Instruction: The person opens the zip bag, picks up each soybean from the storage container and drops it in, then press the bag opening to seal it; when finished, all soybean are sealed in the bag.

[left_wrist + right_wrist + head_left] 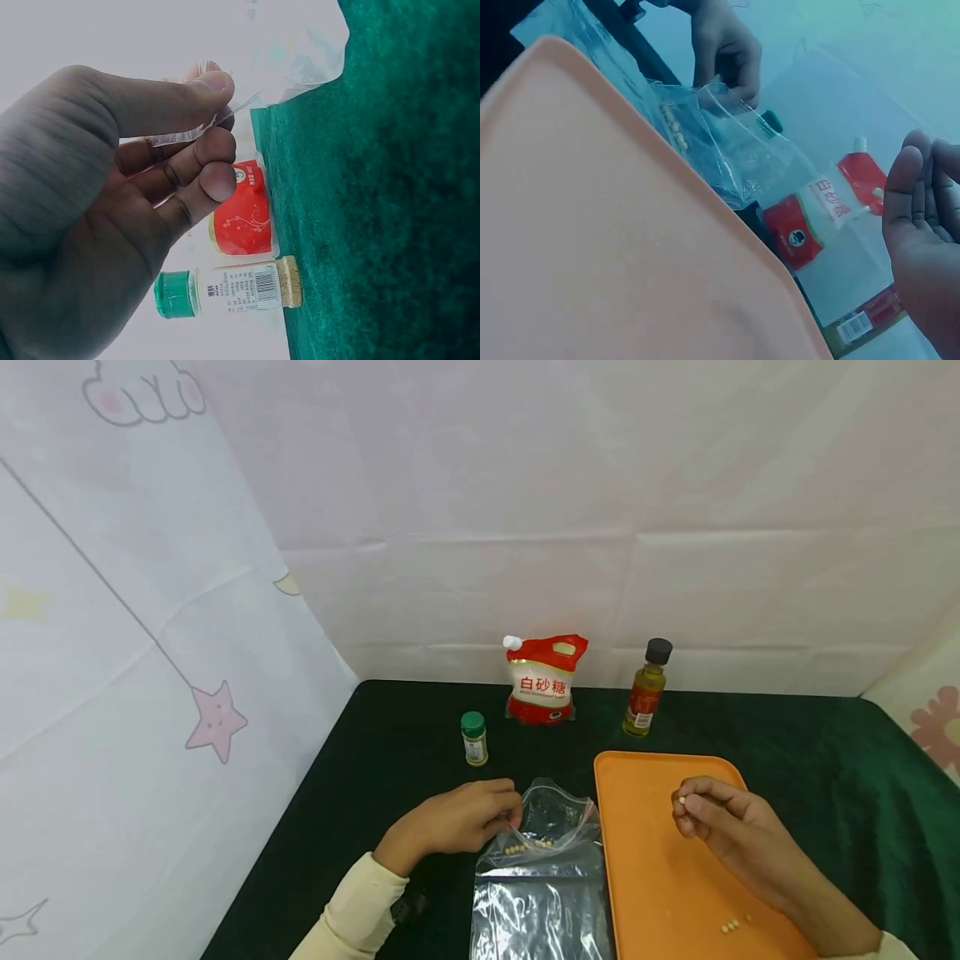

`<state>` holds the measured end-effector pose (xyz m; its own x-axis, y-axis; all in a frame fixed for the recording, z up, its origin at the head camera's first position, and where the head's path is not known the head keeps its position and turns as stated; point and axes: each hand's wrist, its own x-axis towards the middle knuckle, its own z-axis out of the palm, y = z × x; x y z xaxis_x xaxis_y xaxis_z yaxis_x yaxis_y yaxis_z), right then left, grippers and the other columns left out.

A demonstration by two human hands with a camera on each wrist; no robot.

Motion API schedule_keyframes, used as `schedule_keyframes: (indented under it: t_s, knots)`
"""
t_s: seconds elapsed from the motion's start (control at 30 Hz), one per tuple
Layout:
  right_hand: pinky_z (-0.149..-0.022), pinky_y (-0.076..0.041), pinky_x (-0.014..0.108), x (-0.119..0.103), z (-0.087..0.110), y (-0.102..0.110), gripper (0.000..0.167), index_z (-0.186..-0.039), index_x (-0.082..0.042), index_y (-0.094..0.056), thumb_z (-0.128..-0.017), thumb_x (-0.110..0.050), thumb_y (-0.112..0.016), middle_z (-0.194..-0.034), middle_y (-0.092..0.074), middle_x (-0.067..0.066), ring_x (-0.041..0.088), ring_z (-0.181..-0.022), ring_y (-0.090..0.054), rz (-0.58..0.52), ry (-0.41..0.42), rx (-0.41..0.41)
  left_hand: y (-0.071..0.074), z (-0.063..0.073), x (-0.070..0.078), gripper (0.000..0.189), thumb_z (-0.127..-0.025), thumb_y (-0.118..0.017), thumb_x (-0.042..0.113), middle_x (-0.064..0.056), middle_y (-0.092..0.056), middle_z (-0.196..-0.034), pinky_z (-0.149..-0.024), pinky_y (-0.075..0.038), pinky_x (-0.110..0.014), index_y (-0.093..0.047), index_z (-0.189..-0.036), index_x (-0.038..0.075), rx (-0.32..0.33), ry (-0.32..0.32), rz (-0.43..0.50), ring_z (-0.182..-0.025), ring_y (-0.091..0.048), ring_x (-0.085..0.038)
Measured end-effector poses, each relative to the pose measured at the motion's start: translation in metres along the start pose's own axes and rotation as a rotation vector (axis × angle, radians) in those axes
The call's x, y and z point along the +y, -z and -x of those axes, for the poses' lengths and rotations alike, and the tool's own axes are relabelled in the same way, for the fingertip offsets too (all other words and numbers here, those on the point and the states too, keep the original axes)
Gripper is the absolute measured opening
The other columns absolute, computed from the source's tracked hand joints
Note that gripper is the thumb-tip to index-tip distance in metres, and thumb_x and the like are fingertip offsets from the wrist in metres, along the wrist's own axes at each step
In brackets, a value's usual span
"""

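Note:
My left hand (468, 818) pinches the rim of a clear zip bag (540, 910) between thumb and fingers; the left wrist view shows the plastic edge (180, 137) caught there. The bag lies flat with its mouth raised and gaping. Several pale yellow beans (514, 850), apparently soybeans, sit inside near the mouth. Above the orange tray (648, 868), my right hand (738, 835) holds one small bean (682, 800) between thumb and forefinger. In the right wrist view that bean cannot be made out. A few more beans (730, 926) lie on the tray's near part.
Behind the bag stand a green-capped seasoning jar (474, 741), a red and white sugar pouch (542, 683) and a black-capped oil bottle (646, 689). The tray's raised left edge runs right beside the bag. Dark green cloth (817, 777) covers the table.

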<state>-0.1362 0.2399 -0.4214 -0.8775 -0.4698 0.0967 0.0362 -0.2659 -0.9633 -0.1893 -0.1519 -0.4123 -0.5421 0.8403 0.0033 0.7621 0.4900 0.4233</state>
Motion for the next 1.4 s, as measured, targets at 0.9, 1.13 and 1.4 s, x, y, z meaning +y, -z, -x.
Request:
schedule_keyframes:
  t_s: [0.9, 1.13, 1.4]
  knots:
    - [-0.069, -0.053, 0.026, -0.022, -0.025, -0.029, 0.005, -0.103, -0.028, -0.064, -0.098, -0.030, -0.066, -0.090, -0.064, -0.011, 0.008, -0.076, -0.060, 1.027, 0.044, -0.181, -0.004, -0.001, 0.001, 0.008, -0.098, -0.065, 0.011, 0.009, -0.053, -0.096, -0.069, -0.046, -0.014, -0.063, -0.096, 0.019, 0.002, 0.001, 0.012, -0.081, -0.050, 0.000]
    - [-0.058, -0.043, 0.022, -0.033, 0.012, 0.022, 0.022, -0.087, -0.025, -0.059, -0.092, -0.007, -0.071, -0.078, -0.048, -0.017, -0.001, -0.067, -0.045, 1.243, -0.116, -0.380, -0.003, 0.000, 0.001, 0.009, -0.097, -0.066, 0.010, 0.009, -0.053, -0.096, -0.069, -0.046, -0.014, -0.063, -0.096, 0.018, 0.000, 0.006, 0.011, -0.081, -0.050, 0.000]
    - [-0.053, -0.032, 0.024, -0.025, 0.044, 0.056, 0.034, -0.078, -0.021, -0.052, -0.085, 0.010, -0.063, -0.069, -0.035, -0.014, 0.001, -0.059, -0.034, 1.272, -0.242, -0.350, -0.002, 0.000, 0.001, 0.008, -0.098, -0.066, 0.010, 0.009, -0.053, -0.096, -0.069, -0.046, -0.014, -0.063, -0.097, 0.018, -0.003, 0.004, 0.011, -0.081, -0.050, 0.000]
